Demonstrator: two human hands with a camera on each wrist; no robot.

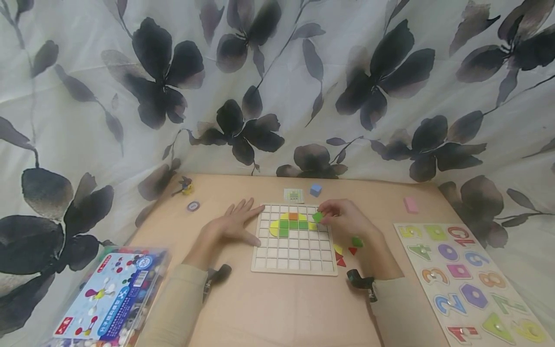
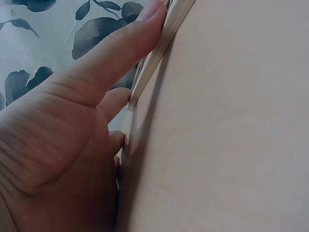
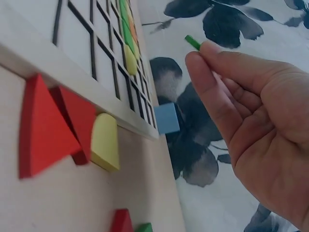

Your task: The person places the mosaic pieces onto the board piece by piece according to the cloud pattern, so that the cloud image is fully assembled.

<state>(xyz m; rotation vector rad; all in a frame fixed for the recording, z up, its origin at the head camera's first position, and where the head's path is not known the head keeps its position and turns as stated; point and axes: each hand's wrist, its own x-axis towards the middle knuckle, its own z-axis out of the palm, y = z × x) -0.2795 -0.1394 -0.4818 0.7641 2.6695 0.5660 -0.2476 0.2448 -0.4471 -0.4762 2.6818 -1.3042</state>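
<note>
A light wooden grid board [image 1: 295,265] lies on the table with a group of green squares [image 1: 293,224], an orange piece [image 1: 293,216] and yellow pieces [image 1: 274,228] in its upper cells. My left hand [image 1: 230,226] is spread at the board's left side, its thumb and fingertips touching the frame [image 2: 157,58]. Thumb and forefinger of my right hand [image 1: 349,219] pinch a small green block [image 1: 318,217], held above the board's upper right. In the right wrist view that green block [image 3: 192,42] shows edge-on, apart from the board.
Red triangles [image 3: 43,130], a yellow rounded piece [image 3: 105,142] and a green piece [image 1: 357,241] lie right of the board. Behind it are a pattern card [image 1: 294,195] and blue cube [image 1: 315,190]. A number puzzle [image 1: 472,284] lies right, a boxed set [image 1: 108,294] left.
</note>
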